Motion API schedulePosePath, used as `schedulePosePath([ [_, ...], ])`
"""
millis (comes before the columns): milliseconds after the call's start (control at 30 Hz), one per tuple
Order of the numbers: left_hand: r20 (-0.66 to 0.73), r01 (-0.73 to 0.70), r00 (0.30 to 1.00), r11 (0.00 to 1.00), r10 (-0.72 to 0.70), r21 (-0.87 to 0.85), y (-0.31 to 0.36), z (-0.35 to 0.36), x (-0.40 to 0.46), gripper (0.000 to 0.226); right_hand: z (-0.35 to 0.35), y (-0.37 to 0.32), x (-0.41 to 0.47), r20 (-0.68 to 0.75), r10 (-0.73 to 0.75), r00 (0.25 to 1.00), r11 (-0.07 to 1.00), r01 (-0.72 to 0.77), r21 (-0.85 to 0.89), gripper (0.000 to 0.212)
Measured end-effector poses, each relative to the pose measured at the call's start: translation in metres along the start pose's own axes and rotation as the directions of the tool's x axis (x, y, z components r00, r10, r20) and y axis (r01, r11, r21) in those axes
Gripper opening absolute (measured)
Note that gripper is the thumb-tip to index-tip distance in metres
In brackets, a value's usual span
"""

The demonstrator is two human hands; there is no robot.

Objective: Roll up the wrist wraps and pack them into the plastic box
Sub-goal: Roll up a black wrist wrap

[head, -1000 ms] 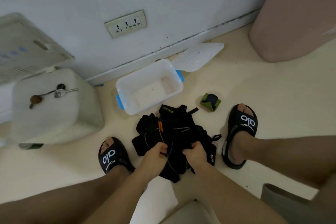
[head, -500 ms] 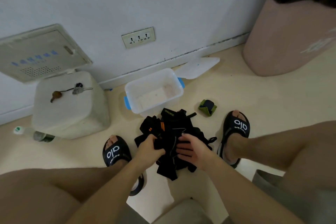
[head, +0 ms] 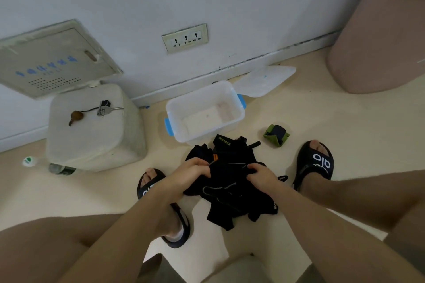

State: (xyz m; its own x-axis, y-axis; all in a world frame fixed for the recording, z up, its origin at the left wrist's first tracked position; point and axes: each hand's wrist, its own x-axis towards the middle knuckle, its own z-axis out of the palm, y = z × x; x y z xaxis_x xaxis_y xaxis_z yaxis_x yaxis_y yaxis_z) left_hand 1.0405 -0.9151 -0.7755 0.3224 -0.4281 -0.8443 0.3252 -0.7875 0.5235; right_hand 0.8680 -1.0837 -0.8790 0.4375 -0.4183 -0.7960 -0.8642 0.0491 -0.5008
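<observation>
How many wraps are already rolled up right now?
1: a green-and-dark rolled wrist wrap lies on the floor right of the clear plastic box. The black pile of wraps is tangled and may hide others.

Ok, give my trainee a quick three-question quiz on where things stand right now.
1. True or false: the plastic box already holds a rolled wrap.
2. Which item lies rolled on the floor, apart from the black pile of wraps? A) keys B) green wrap C) bottle
3. Fill in: both the left hand and the right hand grip the ____.

Key: 1 false, it looks empty, its lid off behind it. 2 B, the green wrap. 3 black pile of wraps.
</observation>
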Motion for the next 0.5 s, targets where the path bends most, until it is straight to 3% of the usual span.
schedulePosePath([
  [100,0.004,0.061,0.998,0.995,-0.061,-0.078,-0.004,-0.006,0.013,0.031,0.004,-0.008,0.014,0.021,-0.033,0.999,0.996,0.035,-0.079,0.056],
  [267,0.048,0.139,0.990,0.966,-0.132,-0.217,-0.006,-0.010,0.024,0.034,0.007,-0.014,0.036,0.048,-0.040,0.998,0.929,0.055,-0.366,0.061],
  [400,0.038,0.132,0.991,0.955,-0.127,-0.264,-0.001,-0.014,0.026,0.042,0.019,-0.023,0.028,-0.010,-0.215,0.976,0.820,0.175,-0.545,0.033],
  [500,0.037,0.117,0.993,0.945,-0.112,-0.306,0.001,-0.017,0.022,0.048,0.048,-0.025,0.016,0.227,-0.205,0.952,0.821,0.293,-0.490,0.021],
])
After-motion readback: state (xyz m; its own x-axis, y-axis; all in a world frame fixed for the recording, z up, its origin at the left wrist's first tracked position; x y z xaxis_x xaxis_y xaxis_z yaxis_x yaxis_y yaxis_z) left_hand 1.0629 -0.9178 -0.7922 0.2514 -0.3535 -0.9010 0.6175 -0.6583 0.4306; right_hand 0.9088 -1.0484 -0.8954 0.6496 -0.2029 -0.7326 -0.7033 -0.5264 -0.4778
